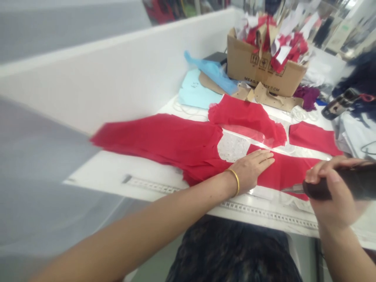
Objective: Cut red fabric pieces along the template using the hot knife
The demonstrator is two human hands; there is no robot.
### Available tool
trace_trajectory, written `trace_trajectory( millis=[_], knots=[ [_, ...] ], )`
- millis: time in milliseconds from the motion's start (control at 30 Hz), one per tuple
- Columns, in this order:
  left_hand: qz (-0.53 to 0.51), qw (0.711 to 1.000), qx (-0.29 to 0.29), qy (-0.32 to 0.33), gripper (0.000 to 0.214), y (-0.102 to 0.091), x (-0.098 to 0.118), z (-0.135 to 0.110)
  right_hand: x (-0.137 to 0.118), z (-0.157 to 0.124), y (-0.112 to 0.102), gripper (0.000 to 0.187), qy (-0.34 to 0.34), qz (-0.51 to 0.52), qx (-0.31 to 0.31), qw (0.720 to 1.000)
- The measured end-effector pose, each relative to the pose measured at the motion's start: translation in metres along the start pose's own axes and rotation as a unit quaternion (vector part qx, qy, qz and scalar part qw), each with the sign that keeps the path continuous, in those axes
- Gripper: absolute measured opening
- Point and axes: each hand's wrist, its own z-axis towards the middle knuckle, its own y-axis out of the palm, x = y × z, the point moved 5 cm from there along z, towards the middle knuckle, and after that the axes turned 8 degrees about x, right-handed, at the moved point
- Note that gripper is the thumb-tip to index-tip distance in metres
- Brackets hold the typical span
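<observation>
White partition (102, 78) runs along the worktable's (102, 176) left side, with a grey surface (58, 27) behind it, possibly floor. Blurred coloured shapes (164, 9) sit beyond the far end. Top right, glassy panels (337, 27) catch bright light.

Red cloth panel (283, 174) flat; dark-handled blade (293, 189) over it.

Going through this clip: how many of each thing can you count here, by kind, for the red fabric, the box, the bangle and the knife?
Red fabric pieces on the table: 4
Cardboard box: 1
Gold bangle: 1
Dark-handled knife: 1
Total: 7
</observation>
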Motion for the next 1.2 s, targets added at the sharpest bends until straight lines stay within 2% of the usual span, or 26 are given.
trace_trajectory(
  millis=[133, 333, 467, 633, 800, 867, 933, 1067, 1200],
  knots=[
    [0.003, 1.0, 0.003, 0.008, 0.07, -0.001, 0.0, 0.0, -0.007, 0.004, -0.01, 0.03, 0.005, 0.0, 0.013, 1.0],
    [0.004, 1.0, 0.022, 0.017, 0.073, 0.001, -0.004, -0.003, -0.008, 0.009, -0.032, 0.031, 0.012, -0.013, 0.041, 0.999],
    [0.014, 0.999, 0.035, 0.023, 0.073, 0.002, -0.004, -0.004, -0.005, 0.007, -0.036, 0.029, 0.024, -0.024, 0.044, 0.998],
    [0.062, 0.992, 0.09, 0.069, 0.064, -0.021, 0.011, -0.002, -0.008, 0.007, -0.038, 0.026, 0.017, -0.019, 0.045, 0.999],
    [0.137, 0.98, 0.08, 0.123, 0.051, -0.046, 0.032, -0.011, -0.005, 0.015, -0.037, 0.038, 0.02, -0.003, 0.088, 0.996],
    [0.155, 0.978, 0.069, 0.125, 0.046, -0.049, 0.036, -0.02, 0.001, 0.02, -0.032, 0.038, 0.014, -0.006, 0.097, 0.995],
    [0.168, 0.977, 0.055, 0.118, 0.044, -0.048, 0.039, -0.029, 0.007, 0.025, -0.021, 0.035, -0.009, -0.01, 0.079, 0.997],
    [0.173, 0.977, 0.06, 0.112, 0.041, -0.041, 0.041, -0.042, 0.025, 0.034, 0.01, 0.028, -0.039, -0.018, 0.021, 0.999],
    [0.171, 0.977, 0.07, 0.107, 0.041, -0.035, 0.04, -0.046, 0.04, 0.041, 0.042, 0.026, -0.063, -0.014, 0.006, 0.998]
  ],
)
